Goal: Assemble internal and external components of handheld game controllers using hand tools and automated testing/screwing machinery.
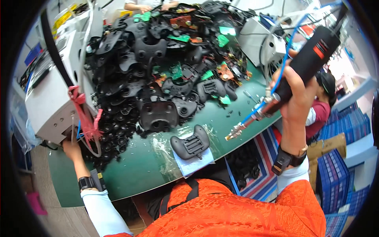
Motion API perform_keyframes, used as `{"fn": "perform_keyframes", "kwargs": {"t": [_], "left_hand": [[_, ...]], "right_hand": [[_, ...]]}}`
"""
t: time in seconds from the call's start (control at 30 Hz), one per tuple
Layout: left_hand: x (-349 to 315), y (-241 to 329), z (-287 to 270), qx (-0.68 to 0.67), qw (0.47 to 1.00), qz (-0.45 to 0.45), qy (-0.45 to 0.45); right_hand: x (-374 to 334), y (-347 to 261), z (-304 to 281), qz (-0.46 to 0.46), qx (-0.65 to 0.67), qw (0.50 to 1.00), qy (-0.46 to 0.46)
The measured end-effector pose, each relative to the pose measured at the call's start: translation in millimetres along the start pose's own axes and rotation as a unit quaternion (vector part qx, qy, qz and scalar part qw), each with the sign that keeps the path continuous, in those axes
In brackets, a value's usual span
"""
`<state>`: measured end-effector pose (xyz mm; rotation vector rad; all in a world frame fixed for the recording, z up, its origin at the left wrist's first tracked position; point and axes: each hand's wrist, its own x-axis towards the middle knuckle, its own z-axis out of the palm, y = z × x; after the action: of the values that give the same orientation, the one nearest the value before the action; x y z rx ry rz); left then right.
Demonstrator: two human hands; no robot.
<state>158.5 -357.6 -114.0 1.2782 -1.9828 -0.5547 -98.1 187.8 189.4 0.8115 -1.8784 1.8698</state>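
My right hand [297, 89] is raised on the right, closed round the thick black body of a powered screwdriver [310, 59]. Its metal tip slants down to the left over the table, with a blue hose running along it. At the far left my left hand [72, 149] reaches to an opening low in the front of a grey box [53, 114]; its fingertips are hidden there. Between my hands a black game controller shell [191, 143] rests on a folded blue-and-white cloth [195, 164] at the near edge. Neither hand touches it.
A large heap of black controller shells [158, 114] and small dark round parts [114, 138] covers the green table [134, 177]. Circuit boards [225, 73] lie among them. Another grey box [256, 39] stands at the back right. Other people work beyond the heap and at right, near stacked blue trays [333, 177].
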Motion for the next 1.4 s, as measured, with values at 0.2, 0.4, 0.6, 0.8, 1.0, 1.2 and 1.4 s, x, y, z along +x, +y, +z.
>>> {"fn": "perform_keyframes", "kwargs": {"t": [0.2,0.4,0.6,0.8,1.0,1.2,1.4], "left_hand": [[5,13,17,0.050,0.998,0.012,-0.033],[6,4,14,0.031,0.999,0.028,-0.026],[10,6,12,0.043,0.998,0.022,-0.034],[19,-18,22,0.017,0.999,0.051,-0.011],[15,-20,16,0.059,0.997,0.053,0.007],[2,13,7,0.028,0.999,0.033,-0.031],[6,16,18,0.006,0.999,0.044,-0.017]], "right_hand": [[-4,-1,-13,0.001,-0.016,1.000,0.004],[-2,1,-8,-0.002,-0.007,1.000,-0.006],[-7,8,-9,0.011,0.022,1.000,-0.017],[-7,5,-6,0.012,-0.011,1.000,-0.025],[-4,-11,-3,0.007,-0.012,1.000,-0.025],[-5,-10,-2,0.000,-0.008,1.000,-0.022],[3,-4,0,-0.001,-0.004,0.999,-0.035]]}}
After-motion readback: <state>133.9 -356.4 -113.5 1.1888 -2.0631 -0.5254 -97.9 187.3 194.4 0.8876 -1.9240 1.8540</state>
